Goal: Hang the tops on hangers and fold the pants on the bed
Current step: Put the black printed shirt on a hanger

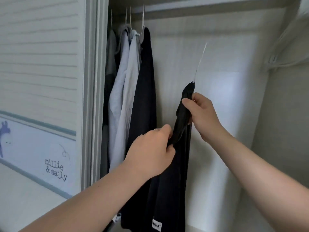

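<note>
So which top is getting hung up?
Look inside the open wardrobe, right of the clothes on the rail. It is the black top on a white hanger, held by the left hand and right hand. Unlike its neighbours, its hook is off the rail.

The wardrobe door (41,72), left, carries the printed lettering "millie & sally" on its pale blue band (33,148). A white label (157,226) at the near hem of the black top (170,181) reads "kid"; any letters before it are hidden.
</note>
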A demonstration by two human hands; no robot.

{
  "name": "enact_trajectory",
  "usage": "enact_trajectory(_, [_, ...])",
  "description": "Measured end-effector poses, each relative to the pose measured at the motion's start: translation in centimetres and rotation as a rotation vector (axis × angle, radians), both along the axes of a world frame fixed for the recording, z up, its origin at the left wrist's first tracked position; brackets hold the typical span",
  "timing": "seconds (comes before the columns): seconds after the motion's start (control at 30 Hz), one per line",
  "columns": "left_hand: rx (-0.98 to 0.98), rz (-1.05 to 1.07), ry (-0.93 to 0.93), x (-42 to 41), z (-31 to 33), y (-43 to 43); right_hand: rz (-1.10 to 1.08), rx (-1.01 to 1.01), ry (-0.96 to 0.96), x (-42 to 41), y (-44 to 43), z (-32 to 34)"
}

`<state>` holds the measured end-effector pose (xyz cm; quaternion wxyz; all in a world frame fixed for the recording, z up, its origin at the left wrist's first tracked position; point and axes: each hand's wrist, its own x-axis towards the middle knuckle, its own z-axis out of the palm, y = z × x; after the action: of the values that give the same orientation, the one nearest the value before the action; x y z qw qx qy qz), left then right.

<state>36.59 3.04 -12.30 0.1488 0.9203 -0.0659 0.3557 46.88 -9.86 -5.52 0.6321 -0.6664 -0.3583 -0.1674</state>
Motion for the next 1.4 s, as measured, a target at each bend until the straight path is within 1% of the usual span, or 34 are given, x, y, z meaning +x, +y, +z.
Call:
enact_trajectory(0.2, [0.205,0.113,-0.185,6.0,8.8,-0.1,-0.017,-0.003,-0.149,5.4,-0.1,9.8])
enact_trajectory(0.37, [0.229,0.202,-0.272,10.1,16.0,-0.2,-0.051,0.006,-0.213,9.1,0.1,17.3])
enact_trajectory(0.47, [0.252,0.243,-0.307,12.1,19.7,-0.2,-0.05,0.036,-0.211,11.1,0.5,21.2])
enact_trajectory(0.63, [0.253,0.306,-0.317,14.7,24.1,-0.1,-0.055,0.051,-0.105,13.8,1.3,25.7])
enact_trajectory(0.77, [0.237,0.323,-0.287,15.9,25.1,0.3,-0.011,0.036,-0.049,14.8,2.4,26.5])
enact_trajectory(0.83, [0.23,0.328,-0.279,16.2,24.6,0.9,0.003,0.023,-0.034,15.3,3.0,26.0])
enact_trajectory(0.93, [0.222,0.346,-0.238,16.2,23.2,1.5,0.012,-0.051,-0.026,15.7,3.7,24.6])
enact_trajectory(1.0, [0.16,0.333,-0.171,16.1,22.2,1.8,-0.004,-0.084,-0.037,15.8,4.4,23.7])
enact_trajectory(1.07, [0.074,0.295,-0.11,16.0,21.1,2.2,-0.075,-0.102,-0.069,15.5,4.9,23.1])
enact_trajectory(1.13, [0.0,0.243,-0.063,15.9,19.8,2.5,-0.129,-0.186,-0.084,14.6,5.3,22.4])
enact_trajectory(1.2, [-0.025,0.227,-0.034,15.9,18.7,2.9,-0.139,-0.336,-0.085,13.5,5.8,21.5])
enact_trajectory(1.3, [-0.009,0.271,-0.03,15.5,17.9,3.9,-0.165,-0.51,-0.173,12.3,7.1,19.6])
enact_trajectory(1.4, [0.004,0.304,-0.034,14.8,17.7,5.1,-0.241,-0.499,-0.305,12.3,8.6,19.0])
